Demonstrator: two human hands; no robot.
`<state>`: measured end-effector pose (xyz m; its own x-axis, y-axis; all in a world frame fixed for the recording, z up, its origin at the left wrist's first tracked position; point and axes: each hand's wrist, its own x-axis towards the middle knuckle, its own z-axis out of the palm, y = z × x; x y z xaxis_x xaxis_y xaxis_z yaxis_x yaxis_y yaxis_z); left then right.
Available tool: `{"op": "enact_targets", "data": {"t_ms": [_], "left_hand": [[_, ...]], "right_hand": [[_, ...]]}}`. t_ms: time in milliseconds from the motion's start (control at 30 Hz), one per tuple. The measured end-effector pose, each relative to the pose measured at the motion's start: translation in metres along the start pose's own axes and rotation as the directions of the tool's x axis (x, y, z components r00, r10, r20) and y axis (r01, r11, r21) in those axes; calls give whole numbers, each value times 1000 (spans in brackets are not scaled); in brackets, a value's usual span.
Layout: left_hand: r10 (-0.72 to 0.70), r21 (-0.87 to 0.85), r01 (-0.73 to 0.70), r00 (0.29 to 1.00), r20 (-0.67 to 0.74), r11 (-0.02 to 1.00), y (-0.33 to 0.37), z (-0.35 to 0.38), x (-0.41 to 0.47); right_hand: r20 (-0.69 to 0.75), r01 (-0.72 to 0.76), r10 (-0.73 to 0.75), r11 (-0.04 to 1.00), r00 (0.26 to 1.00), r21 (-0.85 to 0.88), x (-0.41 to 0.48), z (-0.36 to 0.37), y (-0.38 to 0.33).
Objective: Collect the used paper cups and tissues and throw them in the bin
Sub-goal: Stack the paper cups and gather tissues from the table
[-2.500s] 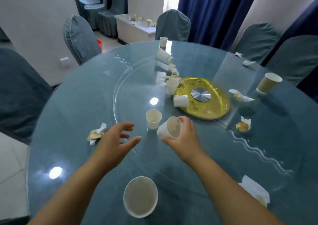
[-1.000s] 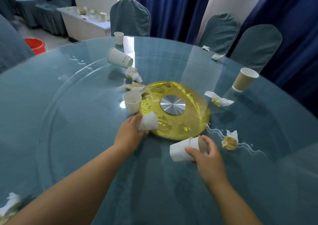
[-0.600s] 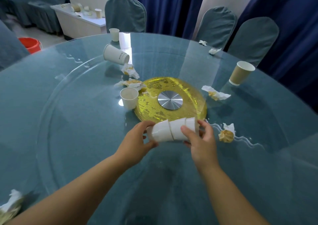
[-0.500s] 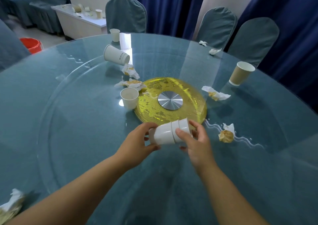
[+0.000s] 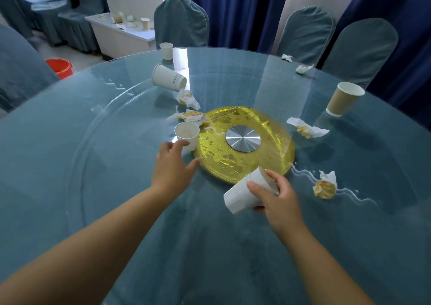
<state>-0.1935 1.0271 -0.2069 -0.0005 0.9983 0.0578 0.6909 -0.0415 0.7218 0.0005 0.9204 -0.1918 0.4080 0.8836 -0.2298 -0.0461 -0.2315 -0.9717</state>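
Observation:
My right hand grips a stack of nested white paper cups, tilted on its side above the glass table. My left hand is spread open, fingertips just short of an upright white cup beside the gold turntable disc. A tipped white cup and another upright white cup lie farther back. A brown cup stands at the right. Stained tissues lie near the disc, at the right and at the far edge.
Blue covered chairs ring the table. An orange bin stands on the floor at the back left. A white side table behind it carries more cups and tissues. Dark blue curtains hang at the back.
My left hand pushed a cup into the stack, let go and reached forward to the upright cup. My right hand drew the stack down and to the right.

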Motion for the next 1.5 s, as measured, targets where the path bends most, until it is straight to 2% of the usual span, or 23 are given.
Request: {"op": "enact_targets", "data": {"t_ms": [100, 200, 267, 500, 700, 833, 900, 1033, 1167, 1300, 1400, 1500], "left_hand": [[-109, 196, 105, 994, 13, 975, -9, -8, 29], [-188, 377, 117, 970, 157, 919, -14, -8, 50], [-207, 407, 101, 951, 228, 908, -16, -4, 58], [-116, 161, 94, 984, 136, 982, -13, 4, 60], [-34, -18, 36, 995, 96, 999, 4, -7, 10], [80, -73, -65, 969, 235, 995, 12, -22, -40], [136, -77, -118, 942, 306, 990, 14, -27, -61], [236, -84, -220, 902, 363, 972, 26, -38, -96], [316, -109, -296, 889, 331, 949, 35, -49, -118], [265, -168, -217, 896, 357, 962, 37, -61, -142], [231, -306, -123, 910, 345, 944, 41, -69, -164], [221, -385, -80, 914, 339, 919, 46, -75, -186]], "right_hand": [[1, 12, -12, 1000, 1000, -6, 6, 1, 0], [6, 29, -29, 999, 1000, -14, 10, 2, 0], [15, 31, -31, 999, 999, -19, 12, 4, 0], [30, 21, -20, 999, 999, -40, 10, 6, 5], [-20, 39, -40, 999, 999, -18, -4, 1, 3], [-178, 85, -48, 975, 983, 207, -21, 0, -8], [-206, 106, -48, 954, 977, 280, -31, 0, -14], [-93, 119, -99, 961, 991, 248, -52, 5, -18], [74, 142, -148, 987, 986, 71, -75, 5, -14], [184, 120, -129, 991, 974, 58, -99, -1, -19], [252, 25, -64, 988, 966, 155, -121, -3, -22], [279, -18, -21, 991, 960, 135, -148, -6, -22]]}}
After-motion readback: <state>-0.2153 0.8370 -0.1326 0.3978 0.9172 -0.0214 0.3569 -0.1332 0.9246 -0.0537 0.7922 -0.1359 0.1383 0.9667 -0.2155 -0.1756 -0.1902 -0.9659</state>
